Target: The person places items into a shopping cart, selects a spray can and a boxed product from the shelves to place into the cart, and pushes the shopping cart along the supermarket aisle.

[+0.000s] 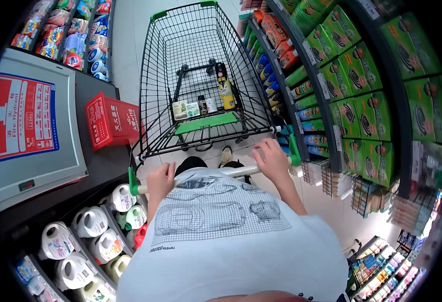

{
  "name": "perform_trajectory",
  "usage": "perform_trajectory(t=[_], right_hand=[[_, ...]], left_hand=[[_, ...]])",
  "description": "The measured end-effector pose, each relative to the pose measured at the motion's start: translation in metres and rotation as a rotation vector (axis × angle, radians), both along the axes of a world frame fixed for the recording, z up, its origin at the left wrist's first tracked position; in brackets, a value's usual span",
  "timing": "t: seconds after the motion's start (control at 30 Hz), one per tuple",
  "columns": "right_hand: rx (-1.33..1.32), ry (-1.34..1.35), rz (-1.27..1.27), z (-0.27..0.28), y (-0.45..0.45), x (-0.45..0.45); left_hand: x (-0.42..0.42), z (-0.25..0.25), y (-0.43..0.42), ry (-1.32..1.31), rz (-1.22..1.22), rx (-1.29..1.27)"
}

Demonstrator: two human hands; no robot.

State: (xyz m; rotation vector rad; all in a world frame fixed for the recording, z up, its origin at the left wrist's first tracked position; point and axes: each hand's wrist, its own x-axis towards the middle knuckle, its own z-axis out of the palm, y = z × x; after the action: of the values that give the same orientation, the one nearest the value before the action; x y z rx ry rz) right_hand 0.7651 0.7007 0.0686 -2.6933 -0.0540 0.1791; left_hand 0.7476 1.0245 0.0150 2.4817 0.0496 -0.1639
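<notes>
A wire shopping cart [153, 75] with green corner trim stands in front of me. Its pale push bar [241, 171] crosses just ahead of my shirt. Near the bar's left end, my left hand [161, 178] is closed around it. Toward the right end, my right hand [272, 157] lies over the bar with its fingers curled, gripping more loosely. Inside the basket, close to the green flap [207, 123], stand a yellow bottle with a black top [226, 93], a small dark bottle [202, 104] and several small pale packages [179, 109].
A red fire box [113, 121] stands close to the cart's left side, beside a grey fire hydrant cabinet [29, 131]. Shelves of green boxes [359, 116] line the right. Detergent jugs [92, 221] fill the lower left shelves. Tiled floor [130, 40] extends ahead.
</notes>
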Motion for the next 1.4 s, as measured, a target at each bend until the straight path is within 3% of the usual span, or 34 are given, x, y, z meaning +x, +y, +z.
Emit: perform_trajectory(t=[0.07, 0.2, 0.4, 0.57, 0.63, 0.9, 1.4], right_hand=[[-0.089, -0.049, -0.037, -0.006, 0.004, -0.004], [-0.162, -0.071, -0.170, -0.011, 0.017, -0.014], [-0.292, -0.213, -0.295, -0.017, 0.052, -0.045], [-0.309, -0.367, -0.432, -0.028, 0.089, -0.082], [-0.344, -0.389, -0.433, -0.033, 0.102, -0.100], [-0.360, -0.031, -0.322, -0.011, 0.161, -0.158], [-0.357, -0.182, -0.353, -0.018, 0.203, -0.303]], left_hand=[[-0.002, 0.000, 0.005, 0.032, -0.126, -0.068], [-0.013, 0.004, 0.024, 0.060, -0.427, 0.032], [-0.038, 0.000, 0.055, -0.054, -0.457, 0.069], [-0.054, -0.025, 0.087, -0.314, -0.473, 0.048], [-0.063, -0.022, 0.100, -0.283, -0.497, 0.046], [-0.093, -0.029, 0.145, -0.295, -0.461, 0.076], [-0.181, -0.008, 0.178, 0.087, -0.758, 0.132]])
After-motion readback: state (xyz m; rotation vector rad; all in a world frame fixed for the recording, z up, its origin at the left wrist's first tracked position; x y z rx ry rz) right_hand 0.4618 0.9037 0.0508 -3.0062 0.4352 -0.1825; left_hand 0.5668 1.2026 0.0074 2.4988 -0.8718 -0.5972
